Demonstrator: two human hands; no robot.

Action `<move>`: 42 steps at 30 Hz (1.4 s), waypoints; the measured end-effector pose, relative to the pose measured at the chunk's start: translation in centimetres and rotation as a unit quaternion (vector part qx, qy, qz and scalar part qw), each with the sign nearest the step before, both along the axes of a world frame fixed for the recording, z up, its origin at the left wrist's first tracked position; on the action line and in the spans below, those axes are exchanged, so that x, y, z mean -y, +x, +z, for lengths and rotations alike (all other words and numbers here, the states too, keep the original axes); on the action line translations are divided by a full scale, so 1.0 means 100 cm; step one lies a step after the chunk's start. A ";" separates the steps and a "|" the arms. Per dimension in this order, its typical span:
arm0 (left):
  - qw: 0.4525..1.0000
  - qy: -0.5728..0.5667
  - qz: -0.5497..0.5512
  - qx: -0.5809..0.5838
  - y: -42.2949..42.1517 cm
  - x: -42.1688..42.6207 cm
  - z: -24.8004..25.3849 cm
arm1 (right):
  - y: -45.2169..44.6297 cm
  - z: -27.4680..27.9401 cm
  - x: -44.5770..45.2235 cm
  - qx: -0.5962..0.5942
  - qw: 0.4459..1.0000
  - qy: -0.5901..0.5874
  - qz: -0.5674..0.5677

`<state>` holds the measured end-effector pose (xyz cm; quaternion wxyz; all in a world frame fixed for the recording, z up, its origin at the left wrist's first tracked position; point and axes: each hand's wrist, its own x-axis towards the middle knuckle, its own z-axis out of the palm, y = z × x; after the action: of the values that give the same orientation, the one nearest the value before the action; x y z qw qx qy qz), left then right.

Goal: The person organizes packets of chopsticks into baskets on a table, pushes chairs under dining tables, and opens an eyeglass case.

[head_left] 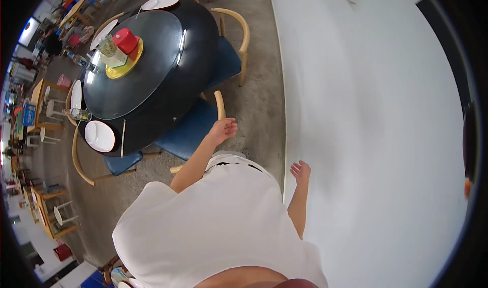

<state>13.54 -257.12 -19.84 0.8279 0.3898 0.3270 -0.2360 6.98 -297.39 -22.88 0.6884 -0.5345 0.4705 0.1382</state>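
My left hand (223,130) hangs in front of my body with its fingers loosely curled and apart, and nothing shows in it. Just behind it in the view is the curved wooden back of a chair (219,105) with a blue seat; I cannot tell whether they touch. My right hand (301,171) is held low at my side, fingers partly spread, holding nothing. It is nearest to the pale wall (376,135). To the left stands a round black table (201,49) with a dark glass turntable (152,80).
On the table are a white bowl (100,136), chopsticks (123,138), a glass (80,115), a plate (160,3), a red box (125,40) and a potted plant (108,48) on a yellow tray (118,73). Another chair (239,29) stands beside the concrete floor strip (267,85).
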 end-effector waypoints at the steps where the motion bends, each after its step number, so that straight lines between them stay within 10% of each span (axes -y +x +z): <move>1: 1.000 0.001 0.010 -0.006 0.006 -0.001 -0.004 | 0.024 0.003 0.001 -0.007 1.000 0.003 0.008; 4: 0.993 -0.062 0.082 -0.056 0.023 -0.009 -0.021 | 0.094 0.002 -0.002 -0.027 0.998 0.002 0.064; 10: 0.778 -0.409 0.442 -0.180 0.047 -0.012 -0.025 | 0.253 -0.017 -0.035 -0.010 0.977 0.041 0.209; 12: 0.731 -0.312 0.561 -0.232 0.068 -0.006 0.003 | 0.322 -0.005 -0.071 -0.012 0.960 0.008 0.279; 13: 0.724 -0.316 0.569 -0.231 0.032 -0.006 -0.086 | 0.358 -0.005 -0.089 -0.009 0.954 0.021 0.299; 14: 0.912 -0.077 0.382 -0.128 0.015 -0.006 -0.170 | 0.392 -0.005 -0.108 -0.007 0.947 0.034 0.321; 15: 0.974 0.175 0.144 -0.013 0.004 -0.026 -0.246 | 0.424 -0.006 -0.128 0.001 0.935 0.017 0.355; 18: 0.844 0.441 0.106 -0.288 0.088 0.008 -0.018 | 0.529 -0.012 -0.196 0.029 0.892 -0.008 0.451; 25: 0.757 0.514 0.173 -0.364 0.079 0.027 -0.093 | 0.668 -0.026 -0.344 0.057 0.796 -0.089 0.595; 27: 0.757 0.407 0.428 -0.281 0.053 0.038 -0.175 | 0.683 -0.028 -0.369 0.042 0.768 -0.123 0.627; 32: 0.756 0.306 0.559 -0.150 0.121 0.028 -0.118 | 0.683 -0.057 -0.389 0.042 0.784 -0.128 0.606; 34: 0.474 -0.176 0.850 -0.146 0.138 0.011 -0.094 | 0.680 -0.058 -0.389 0.024 0.783 -0.116 0.610; 37: 0.455 -0.228 0.860 -0.023 0.134 0.021 -0.089 | 0.692 -0.134 -0.362 0.139 0.764 -0.085 0.624; 42: 0.383 -0.248 0.890 -0.001 0.146 0.019 -0.086 | 0.693 -0.105 -0.332 0.048 0.829 -0.069 0.553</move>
<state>28.16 -259.03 -28.48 0.6233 -0.3469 0.4144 0.5652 76.29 -264.18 -33.42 0.4796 -0.7575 0.0708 0.4373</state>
